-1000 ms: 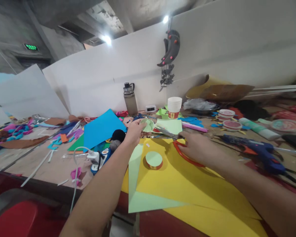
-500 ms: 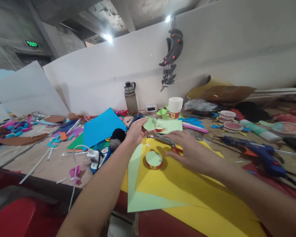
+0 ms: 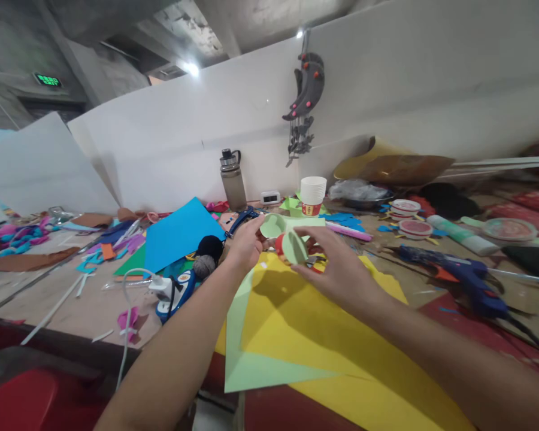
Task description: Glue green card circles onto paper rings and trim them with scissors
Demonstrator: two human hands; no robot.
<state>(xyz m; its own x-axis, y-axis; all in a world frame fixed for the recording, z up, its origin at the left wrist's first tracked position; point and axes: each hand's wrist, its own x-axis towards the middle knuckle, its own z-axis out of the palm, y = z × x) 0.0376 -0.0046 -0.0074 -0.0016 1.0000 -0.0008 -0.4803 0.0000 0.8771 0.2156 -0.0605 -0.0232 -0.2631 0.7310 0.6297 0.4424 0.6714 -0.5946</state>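
My left hand (image 3: 246,246) is closed on a light green paper disc (image 3: 273,225), gripping it by its left edge. In my right hand (image 3: 341,268) is a short red paper-cup base (image 3: 295,248) topped with a light green circle; it is tipped on its side, between thumb and fingers. Both pieces are close together above a yellow paper sheet (image 3: 291,323). Beneath that sheet lies light green paper (image 3: 238,368). Scissors are mostly hidden behind my right hand.
White paper cups (image 3: 313,190) are stacked at the back, near a water bottle (image 3: 232,182) and a small clock (image 3: 270,197). Blue card (image 3: 182,233) and a power strip (image 3: 179,296) are at left. A glue gun (image 3: 462,278) lies at right.
The cup base with the green circle has been lifted off the yellow paper by my right hand and tilted beside the disc. My left hand still holds its disc.
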